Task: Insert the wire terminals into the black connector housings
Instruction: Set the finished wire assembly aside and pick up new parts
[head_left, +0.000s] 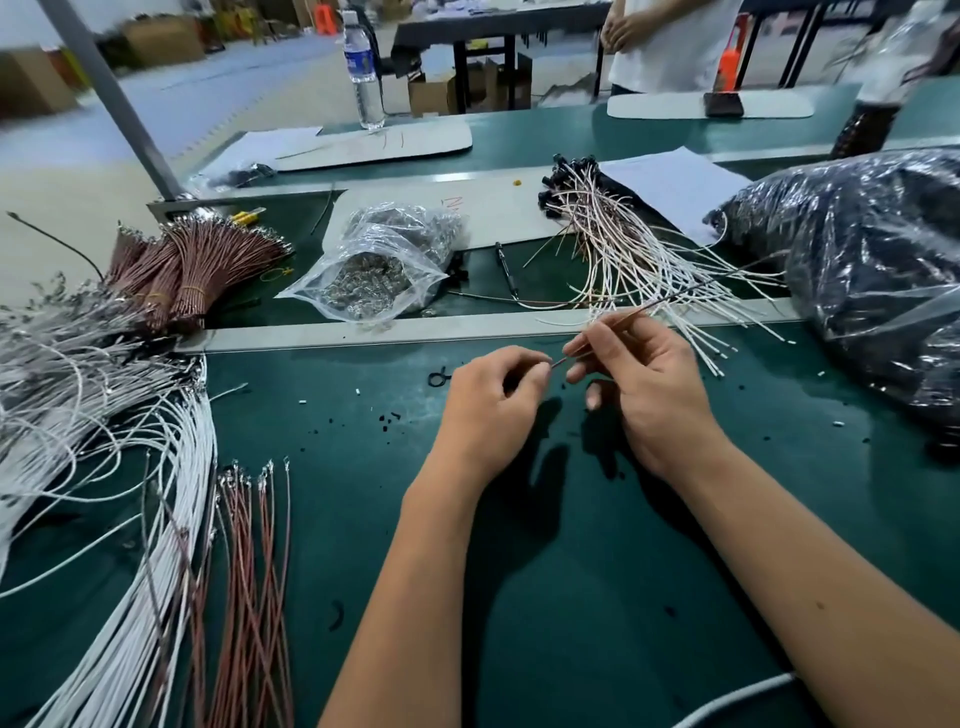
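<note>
Green tabletop (545, 571), felt-like, carrying wire stock and small parts.

Right hand (644, 384): narrow grip, thumb and fingers pinching a thin brown wire (649, 306) that runs up and to the right from the fingers, above the tabletop.

Left hand (493, 400): fingers curled tight at the wire's lower end; whatever it holds is hidden inside the grip, so I cannot tell if a black housing is there.

Loose white wires (104, 467): large fanned heap at left edge.

Loose brown wires (254, 571): small row beside the white heap, metal ends pointing away.

Bundled brown wires (192, 265): tied sheaves, far left.

Clear bag of metal parts (374, 270): centre, behind the pale rail.

Finished wires with black housings (597, 218): heap at far centre-right.

Large bag of black parts (872, 260): right edge.

Water bottle (363, 73): upright, far side.
</note>
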